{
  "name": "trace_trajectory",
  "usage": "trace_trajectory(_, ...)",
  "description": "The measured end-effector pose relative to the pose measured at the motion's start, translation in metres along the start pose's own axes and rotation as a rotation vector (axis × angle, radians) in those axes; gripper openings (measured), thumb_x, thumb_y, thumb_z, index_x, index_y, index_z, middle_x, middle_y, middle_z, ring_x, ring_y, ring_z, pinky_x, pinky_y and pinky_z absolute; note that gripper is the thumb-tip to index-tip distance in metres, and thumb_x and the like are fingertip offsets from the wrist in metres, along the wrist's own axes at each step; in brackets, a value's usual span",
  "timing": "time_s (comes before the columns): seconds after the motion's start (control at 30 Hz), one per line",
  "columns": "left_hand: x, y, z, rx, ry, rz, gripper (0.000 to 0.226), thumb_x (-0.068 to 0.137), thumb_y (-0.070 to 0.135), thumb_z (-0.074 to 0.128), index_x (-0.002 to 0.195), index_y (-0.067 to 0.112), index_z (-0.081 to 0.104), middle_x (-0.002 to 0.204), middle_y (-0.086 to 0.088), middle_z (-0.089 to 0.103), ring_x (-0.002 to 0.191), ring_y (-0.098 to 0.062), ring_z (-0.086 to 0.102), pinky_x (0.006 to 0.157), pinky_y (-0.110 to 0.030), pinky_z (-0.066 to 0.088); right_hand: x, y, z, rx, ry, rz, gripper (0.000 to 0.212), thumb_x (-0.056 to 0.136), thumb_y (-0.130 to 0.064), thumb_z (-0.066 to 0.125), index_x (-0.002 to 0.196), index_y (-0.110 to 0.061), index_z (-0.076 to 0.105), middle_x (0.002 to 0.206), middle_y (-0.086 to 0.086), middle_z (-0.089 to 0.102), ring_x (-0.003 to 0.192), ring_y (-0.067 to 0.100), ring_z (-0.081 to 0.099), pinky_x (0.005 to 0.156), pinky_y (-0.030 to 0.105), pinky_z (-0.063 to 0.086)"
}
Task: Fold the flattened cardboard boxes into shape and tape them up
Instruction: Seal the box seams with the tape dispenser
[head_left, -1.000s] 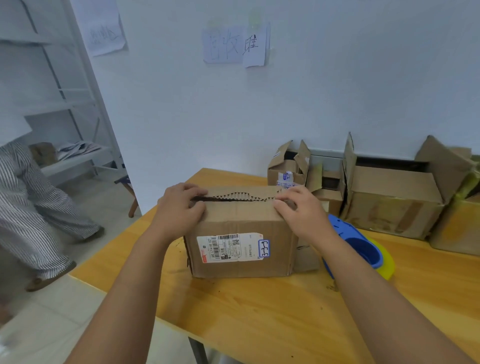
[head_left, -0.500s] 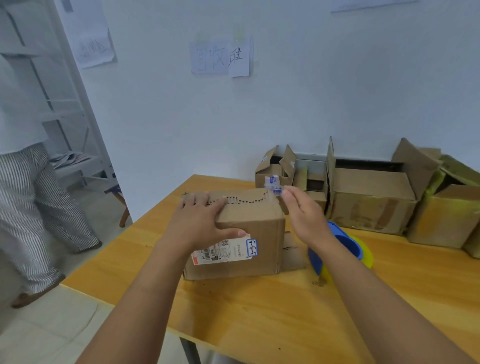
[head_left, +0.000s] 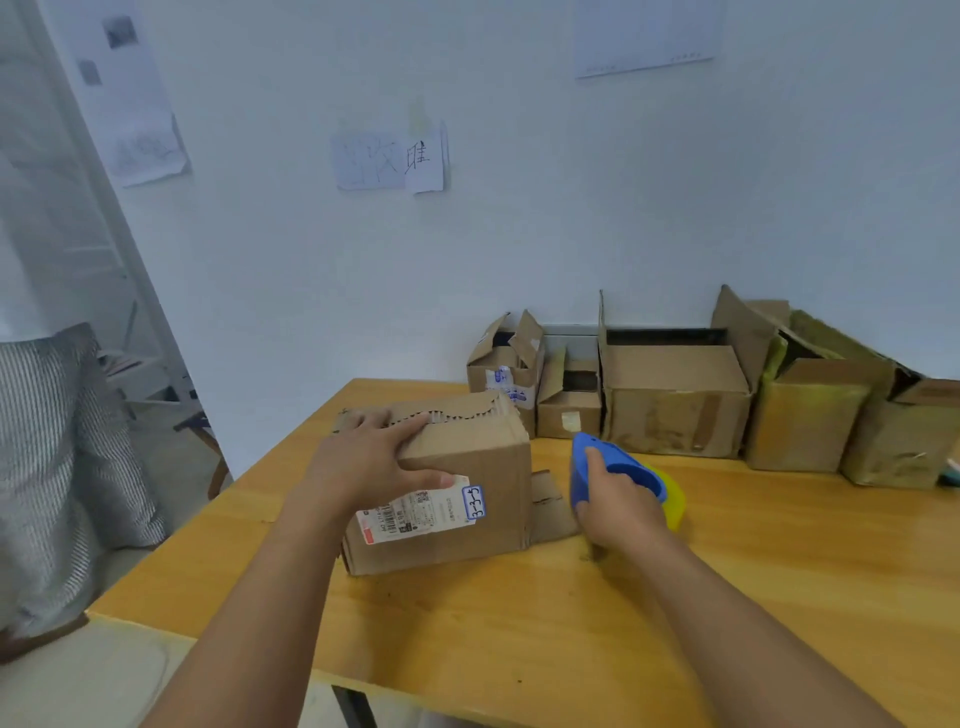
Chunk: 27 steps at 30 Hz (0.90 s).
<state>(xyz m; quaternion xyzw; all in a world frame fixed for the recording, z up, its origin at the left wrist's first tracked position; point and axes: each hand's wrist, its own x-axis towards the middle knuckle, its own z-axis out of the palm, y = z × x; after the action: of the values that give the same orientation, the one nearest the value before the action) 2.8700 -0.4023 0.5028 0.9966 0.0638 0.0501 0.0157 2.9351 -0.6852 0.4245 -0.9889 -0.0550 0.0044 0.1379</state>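
- cardboard box (head_left: 467, 499) sits upright on wooden table (head_left: 519, 623), near table's left-rear corner, top flaps folded down, jagged torn edge along the top seam
- shipping label (head_left: 415, 512) on box front face, w/ small blue-bordered tag (head_left: 474, 502) at its right end reading "3-3-5"
- left hand (head_left: 374, 462) lies flat over box's top-front-left edge: fingers straight across the top, thumb stretched down onto front face, tip touching the label. pressing, not gripping
- right hand (head_left: 618, 506) is on the blue tape dispenser (head_left: 613, 470) just right of box; fingers curl around its near side, thumb on top → holding it
- dispenser rests on table, yellow tape roll (head_left: 672, 493) sticks out on its right side
- loose cardboard flap (head_left: 548, 501) sticks out low on box's right side, btwn box and dispenser
- row of other open boxes (head_left: 675, 405) along the wall at table's rear right, well apart from the hands
- paper notes (head_left: 389, 161) stuck on wall above
- another person's striped clothing (head_left: 57, 467) at far left, off the table
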Motion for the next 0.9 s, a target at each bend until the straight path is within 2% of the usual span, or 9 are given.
trace_trajectory(0.07,-0.001,0.002,0.0,0.012,0.011,0.019,0.116,0.045,0.108,0.024,0.149,0.058,0.014,0.16,0.007,0.025,0.148,-0.021,0.015,0.109,-0.047,0.033,-0.004,0.001,-0.014,0.125,0.053,-0.015,0.075,0.103,-0.024,0.048,0.159,-0.019,-0.002,0.078,-0.001,0.056,0.069,0.014,0.056,0.057,0.031,0.04)
trace_trajectory(0.13,-0.002,0.006,0.0,0.028,0.017,0.042,0.113,0.048,0.107,0.026,0.149,0.058,0.014,0.16,0.008,0.026,0.147,-0.02,0.015,0.107,-0.046,0.035,-0.008,0.001,-0.03,0.262,0.169,-0.053,0.072,0.102,-0.021,0.049,0.158,-0.018,0.005,0.079,-0.001,0.055,0.066,0.014,0.054,0.06,0.035,0.043)
trace_trajectory(0.3,-0.002,0.023,0.002,0.013,0.014,0.112,0.109,0.053,0.104,0.031,0.15,0.057,0.015,0.16,0.01,0.024,0.148,-0.02,0.014,0.11,-0.046,0.034,-0.018,-0.009,-0.081,0.556,0.427,-0.181,0.067,0.099,-0.022,0.057,0.155,-0.023,0.02,0.13,0.007,0.056,0.089,0.021,0.053,0.09,0.048,0.048)
trace_trajectory(0.37,-0.002,0.031,0.003,0.015,0.022,0.151,0.108,0.054,0.103,0.031,0.15,0.055,0.015,0.16,0.01,0.025,0.147,-0.019,0.015,0.113,-0.046,0.032,-0.022,-0.016,-0.099,0.628,0.487,-0.294,0.062,0.1,-0.026,0.057,0.152,-0.031,0.024,0.13,0.002,0.053,0.089,0.021,0.054,0.08,0.04,0.049)
trace_trajectory(0.47,-0.001,0.044,0.005,0.048,0.014,0.167,0.109,0.057,0.103,0.028,0.152,0.053,0.011,0.163,0.01,0.019,0.149,-0.021,0.012,0.116,-0.053,0.018,-0.027,-0.029,-0.12,0.802,0.433,-0.486,0.05,0.101,-0.026,0.055,0.139,-0.048,0.031,0.115,-0.012,0.054,0.078,0.013,0.059,0.06,0.025,0.049)
trace_trajectory(0.57,0.0,0.051,0.006,0.074,0.025,0.157,0.121,0.053,0.105,0.018,0.155,0.04,0.012,0.165,0.01,0.014,0.151,-0.022,0.008,0.116,-0.063,0.001,-0.026,-0.049,-0.131,1.079,0.284,-0.562,0.044,0.103,-0.018,0.054,0.122,-0.057,0.044,0.116,-0.016,0.057,0.089,0.01,0.065,0.075,0.025,0.055)
trace_trajectory(0.63,0.001,0.05,0.006,0.038,0.013,0.145,0.135,0.048,0.108,0.009,0.158,0.029,0.013,0.166,0.007,0.011,0.152,-0.022,0.006,0.119,-0.055,0.009,-0.02,-0.062,-0.13,1.242,0.198,-0.52,0.041,0.102,-0.015,0.055,0.115,-0.054,0.053,0.119,-0.017,0.056,0.096,0.007,0.066,0.079,0.023,0.056)
trace_trajectory(0.73,-0.001,0.049,0.008,0.0,0.01,0.134,0.141,0.046,0.108,0.004,0.159,0.024,0.012,0.166,0.005,0.007,0.153,-0.022,0.003,0.119,-0.049,0.022,-0.01,-0.068,-0.124,1.361,0.19,-0.431,0.031,0.1,-0.011,0.057,0.105,-0.04,0.066,0.111,-0.015,0.063,0.092,0.006,0.066,0.074,0.02,0.055)
trace_trajectory(0.9,0.003,0.05,0.013,0.031,0.022,0.141,0.136,0.052,0.106,0.007,0.159,0.02,0.012,0.167,0.002,0.006,0.153,-0.026,0.004,0.118,-0.048,0.022,0.001,-0.057,-0.125,1.286,0.162,-0.365,0.028,0.1,-0.016,0.056,0.1,-0.04,0.072,0.116,-0.012,0.064,0.097,0.011,0.065,0.073,0.024,0.053)
